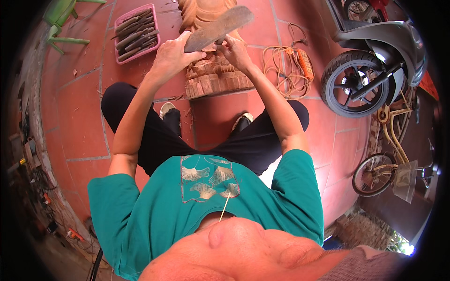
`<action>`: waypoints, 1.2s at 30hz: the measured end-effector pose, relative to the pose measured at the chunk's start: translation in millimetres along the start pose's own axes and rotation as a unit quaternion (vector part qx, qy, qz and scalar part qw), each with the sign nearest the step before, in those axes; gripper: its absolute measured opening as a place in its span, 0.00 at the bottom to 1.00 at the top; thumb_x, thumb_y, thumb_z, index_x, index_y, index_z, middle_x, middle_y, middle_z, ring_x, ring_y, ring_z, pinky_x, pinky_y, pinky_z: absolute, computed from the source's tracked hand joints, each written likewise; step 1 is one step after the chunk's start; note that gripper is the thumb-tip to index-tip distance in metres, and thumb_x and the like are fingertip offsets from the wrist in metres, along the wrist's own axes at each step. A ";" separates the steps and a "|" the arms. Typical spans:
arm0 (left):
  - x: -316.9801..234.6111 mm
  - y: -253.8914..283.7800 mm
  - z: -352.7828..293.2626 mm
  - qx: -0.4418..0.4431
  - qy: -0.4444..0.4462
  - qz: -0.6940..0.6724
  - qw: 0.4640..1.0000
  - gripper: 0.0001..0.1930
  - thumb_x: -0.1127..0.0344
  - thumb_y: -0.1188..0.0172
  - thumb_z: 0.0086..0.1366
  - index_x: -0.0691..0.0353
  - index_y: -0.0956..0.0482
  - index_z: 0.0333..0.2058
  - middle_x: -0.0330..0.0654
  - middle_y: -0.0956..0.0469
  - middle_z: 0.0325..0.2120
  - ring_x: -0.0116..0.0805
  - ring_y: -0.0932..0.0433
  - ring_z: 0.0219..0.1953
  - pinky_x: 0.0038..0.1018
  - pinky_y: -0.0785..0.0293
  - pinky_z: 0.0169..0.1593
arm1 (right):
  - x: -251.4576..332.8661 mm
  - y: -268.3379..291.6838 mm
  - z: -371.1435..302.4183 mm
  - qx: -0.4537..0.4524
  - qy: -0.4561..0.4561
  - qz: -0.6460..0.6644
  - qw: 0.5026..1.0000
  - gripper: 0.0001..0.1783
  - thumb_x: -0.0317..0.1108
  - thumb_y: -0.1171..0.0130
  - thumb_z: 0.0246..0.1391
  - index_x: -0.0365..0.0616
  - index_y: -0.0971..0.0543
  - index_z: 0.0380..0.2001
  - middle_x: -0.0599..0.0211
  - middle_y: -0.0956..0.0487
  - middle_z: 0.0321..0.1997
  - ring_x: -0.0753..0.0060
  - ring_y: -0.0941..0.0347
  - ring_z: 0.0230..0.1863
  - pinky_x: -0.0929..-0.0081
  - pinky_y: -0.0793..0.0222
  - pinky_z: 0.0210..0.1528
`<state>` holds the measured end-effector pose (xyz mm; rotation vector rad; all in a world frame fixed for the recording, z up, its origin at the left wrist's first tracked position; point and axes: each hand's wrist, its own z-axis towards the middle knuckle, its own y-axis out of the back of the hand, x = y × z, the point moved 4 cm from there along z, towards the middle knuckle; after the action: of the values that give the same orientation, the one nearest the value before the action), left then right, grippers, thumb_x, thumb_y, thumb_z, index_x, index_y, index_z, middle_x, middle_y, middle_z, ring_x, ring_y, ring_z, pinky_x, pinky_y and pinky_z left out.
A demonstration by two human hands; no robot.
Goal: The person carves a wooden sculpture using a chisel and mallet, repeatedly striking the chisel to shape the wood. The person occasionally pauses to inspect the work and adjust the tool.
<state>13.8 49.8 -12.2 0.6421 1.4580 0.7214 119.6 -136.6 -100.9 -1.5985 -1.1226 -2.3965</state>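
The left hand has its fingers and thumb clamped on the lower left end of a flat grey-brown blade, whose rounded end points up to the right. The right hand has its fingers curled together under the blade's lower edge, beside a small dark piece; whether they grip that or the blade, I cannot tell. Behind the blade is a carved wooden figure, on the far part of the red-tiled floor, its stepped base nearest the two shoes. Left of it, toward the floor's left edge, a pink basket holds dark-handled tools; a green chair stands at the floor's far left corner. To the right lie a coiled cord and an orange power strip; a scooter and a bicycle line the floor's right edge.
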 end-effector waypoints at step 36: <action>7.3 -3.8 -2.2 -0.031 -0.017 -0.019 0.999 0.31 0.42 0.32 0.57 0.64 0.25 0.48 0.59 0.18 0.32 0.56 0.17 0.37 0.44 0.24 0.44 | -4.9 -4.1 4.9 0.018 -0.006 0.006 1.000 0.07 0.31 0.36 0.62 0.43 0.23 0.41 0.66 0.20 0.30 0.75 0.25 0.31 0.70 0.27 0.37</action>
<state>11.7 52.9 -19.9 0.5752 1.4076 0.7193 124.0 -132.4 -106.2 -1.6055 -1.1474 -2.3479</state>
